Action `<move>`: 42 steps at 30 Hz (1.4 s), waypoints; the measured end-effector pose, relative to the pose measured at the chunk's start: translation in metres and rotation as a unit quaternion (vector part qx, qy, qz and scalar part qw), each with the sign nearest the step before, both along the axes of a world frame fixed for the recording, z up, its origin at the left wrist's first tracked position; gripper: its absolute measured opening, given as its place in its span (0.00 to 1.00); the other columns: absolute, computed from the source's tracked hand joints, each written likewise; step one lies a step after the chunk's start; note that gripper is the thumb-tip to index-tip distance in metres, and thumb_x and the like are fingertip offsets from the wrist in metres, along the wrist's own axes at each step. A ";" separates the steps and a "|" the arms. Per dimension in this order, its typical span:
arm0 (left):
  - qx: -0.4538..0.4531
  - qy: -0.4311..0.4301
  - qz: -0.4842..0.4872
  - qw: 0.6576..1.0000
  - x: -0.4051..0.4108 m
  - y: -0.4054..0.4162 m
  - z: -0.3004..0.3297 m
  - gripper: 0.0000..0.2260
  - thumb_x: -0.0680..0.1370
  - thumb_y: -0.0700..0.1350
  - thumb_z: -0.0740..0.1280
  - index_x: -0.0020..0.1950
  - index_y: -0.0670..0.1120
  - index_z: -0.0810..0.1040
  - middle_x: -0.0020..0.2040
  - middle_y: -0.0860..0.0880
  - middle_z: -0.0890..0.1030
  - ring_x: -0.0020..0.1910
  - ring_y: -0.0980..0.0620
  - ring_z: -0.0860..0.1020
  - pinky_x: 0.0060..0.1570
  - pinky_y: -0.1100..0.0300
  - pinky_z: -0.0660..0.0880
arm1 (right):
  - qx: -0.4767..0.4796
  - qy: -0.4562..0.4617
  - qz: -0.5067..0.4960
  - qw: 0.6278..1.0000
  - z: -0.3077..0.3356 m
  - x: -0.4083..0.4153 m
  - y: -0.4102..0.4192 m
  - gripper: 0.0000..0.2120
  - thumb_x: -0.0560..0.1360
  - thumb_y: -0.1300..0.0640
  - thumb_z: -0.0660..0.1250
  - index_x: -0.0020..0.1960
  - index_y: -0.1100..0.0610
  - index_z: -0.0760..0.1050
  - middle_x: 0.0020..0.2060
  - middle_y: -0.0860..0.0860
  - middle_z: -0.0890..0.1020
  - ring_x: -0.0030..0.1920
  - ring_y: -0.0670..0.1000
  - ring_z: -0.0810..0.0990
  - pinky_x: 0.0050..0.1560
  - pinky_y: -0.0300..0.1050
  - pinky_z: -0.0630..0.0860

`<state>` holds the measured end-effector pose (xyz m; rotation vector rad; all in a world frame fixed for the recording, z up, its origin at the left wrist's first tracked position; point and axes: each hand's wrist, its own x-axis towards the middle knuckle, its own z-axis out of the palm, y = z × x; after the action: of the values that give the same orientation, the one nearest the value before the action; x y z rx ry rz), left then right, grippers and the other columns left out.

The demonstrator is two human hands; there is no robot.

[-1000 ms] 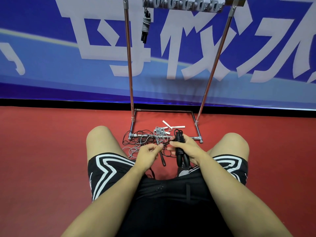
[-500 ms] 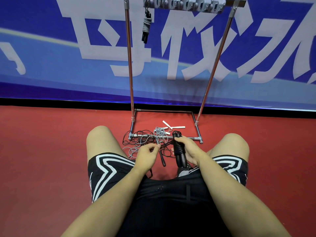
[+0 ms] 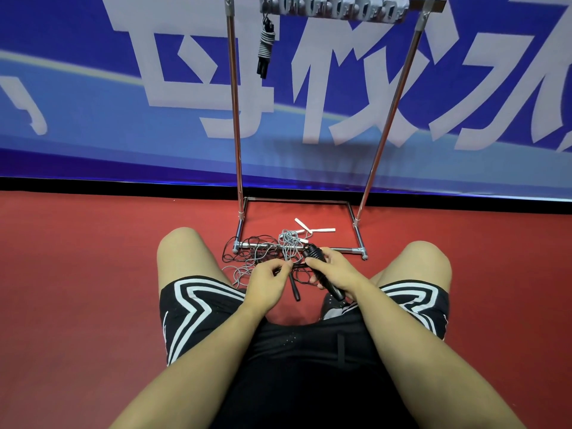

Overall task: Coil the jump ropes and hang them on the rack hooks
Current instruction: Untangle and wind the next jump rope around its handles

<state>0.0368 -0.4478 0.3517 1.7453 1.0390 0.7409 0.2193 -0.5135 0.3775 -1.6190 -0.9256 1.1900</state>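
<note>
A person is sitting on the red floor with knees spread, facing a metal rack that is standing against a blue banner. The right hand is making a closed grip round the black handles of a jump rope, fingers curled over them, the handles lying slanted with their upper ends pointing toward the rack base. How many handles are in that grip I cannot tell for certain; they look like a pair held together. The left hand is sitting just beside the right, its thumb and fingertips pinching the black cord that is running across to the handles. One more thin black handle is lying on the floor between the two hands, nearer the person. Beyond the hands, a tangle of black cord and a grey rope is lying over the rack's front base bar, and two white handles are resting on the floor inside the base frame. At the top, a row of grey hooks is running along the crossbar, and one coiled rope bundle is hanging from the leftmost hook, well apart from both hands.
</note>
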 end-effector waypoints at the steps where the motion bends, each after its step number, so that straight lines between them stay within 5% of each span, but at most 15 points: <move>1: 0.001 0.005 -0.004 1.000 0.000 0.000 0.000 0.10 0.83 0.52 0.67 0.48 0.51 0.86 0.41 0.61 0.85 0.43 0.66 0.80 0.46 0.65 0.73 | -0.001 -0.011 0.003 1.000 0.000 0.000 0.000 0.11 0.81 0.55 0.69 0.61 0.56 0.74 0.43 0.58 0.80 0.36 0.51 0.81 0.34 0.45 0.78; 6: -0.001 0.016 -0.005 1.000 0.000 0.000 0.001 0.11 0.83 0.52 0.66 0.47 0.51 0.85 0.46 0.58 0.86 0.50 0.63 0.81 0.51 0.66 0.72 | -0.018 0.060 -0.026 0.998 -0.002 -0.003 0.003 0.19 0.84 0.45 0.61 0.63 0.59 0.75 0.41 0.56 0.80 0.37 0.52 0.79 0.38 0.45 0.78; 9: -0.007 0.015 -0.006 1.000 -0.001 0.000 0.002 0.11 0.83 0.51 0.66 0.48 0.49 0.85 0.47 0.56 0.86 0.50 0.61 0.81 0.51 0.66 0.72 | -0.013 0.118 -0.037 0.992 -0.004 -0.001 0.004 0.17 0.86 0.49 0.57 0.66 0.60 0.75 0.48 0.57 0.79 0.39 0.52 0.79 0.42 0.46 0.79; 14: -0.028 0.006 -0.008 1.000 0.000 0.001 -0.001 0.11 0.83 0.45 0.64 0.51 0.46 0.86 0.45 0.56 0.85 0.46 0.60 0.80 0.51 0.64 0.72 | -0.015 0.030 -0.002 0.999 -0.007 0.000 0.003 0.22 0.84 0.50 0.64 0.75 0.57 0.72 0.66 0.53 0.80 0.65 0.51 0.79 0.69 0.50 0.74; 16: -0.055 -0.009 -0.024 0.998 0.001 0.002 -0.002 0.15 0.83 0.42 0.61 0.41 0.48 0.84 0.36 0.50 0.81 0.36 0.52 0.76 0.45 0.58 0.70 | -0.020 -0.012 0.010 1.000 -0.006 -0.001 0.002 0.23 0.82 0.48 0.67 0.74 0.55 0.72 0.66 0.52 0.80 0.65 0.49 0.79 0.72 0.50 0.72; 19: -0.065 -0.007 -0.046 0.997 0.000 0.000 0.000 0.20 0.83 0.46 0.60 0.30 0.49 0.75 0.29 0.54 0.73 0.30 0.55 0.68 0.39 0.54 0.66 | -0.030 -0.073 0.022 0.997 -0.008 0.001 0.001 0.28 0.75 0.40 0.74 0.70 0.52 0.75 0.62 0.51 0.83 0.63 0.48 0.81 0.72 0.52 0.72; 25: -0.105 -0.011 -0.074 0.992 -0.001 -0.001 0.001 0.27 0.78 0.62 0.56 0.35 0.40 0.78 0.30 0.45 0.70 0.31 0.49 0.65 0.40 0.52 0.64 | -0.037 -0.107 0.010 0.994 -0.005 0.001 0.000 0.28 0.69 0.42 0.80 0.63 0.51 0.76 0.57 0.51 0.81 0.57 0.47 0.80 0.62 0.45 0.75; 29: -0.100 0.007 -0.062 0.993 -0.002 -0.005 0.006 0.32 0.83 0.64 0.56 0.31 0.43 0.78 0.25 0.52 0.67 0.26 0.55 0.64 0.33 0.60 0.62 | -0.034 -0.130 0.016 0.991 -0.002 -0.004 -0.002 0.29 0.69 0.43 0.81 0.62 0.53 0.74 0.55 0.50 0.78 0.53 0.45 0.77 0.48 0.39 0.71; 36: -0.165 -0.033 -0.060 0.984 -0.005 0.002 -0.001 0.29 0.75 0.68 0.69 0.26 0.45 0.78 0.28 0.42 0.69 0.28 0.49 0.63 0.34 0.58 0.62 | -0.018 -0.154 0.035 0.987 -0.002 -0.008 -0.002 0.27 0.68 0.42 0.80 0.60 0.53 0.74 0.56 0.49 0.78 0.56 0.48 0.76 0.48 0.38 0.70; 42: -0.200 -0.061 -0.051 0.977 -0.005 0.001 0.002 0.27 0.77 0.63 0.70 0.29 0.43 0.76 0.25 0.47 0.70 0.26 0.52 0.64 0.32 0.62 0.63 | -0.006 -0.118 0.026 0.993 0.001 -0.010 -0.004 0.24 0.73 0.46 0.78 0.61 0.58 0.74 0.47 0.47 0.76 0.48 0.45 0.74 0.47 0.38 0.70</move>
<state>0.0319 -0.4472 0.3538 1.3775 0.9322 0.5237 0.2093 -0.5179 0.3785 -1.7810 -1.1168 1.0564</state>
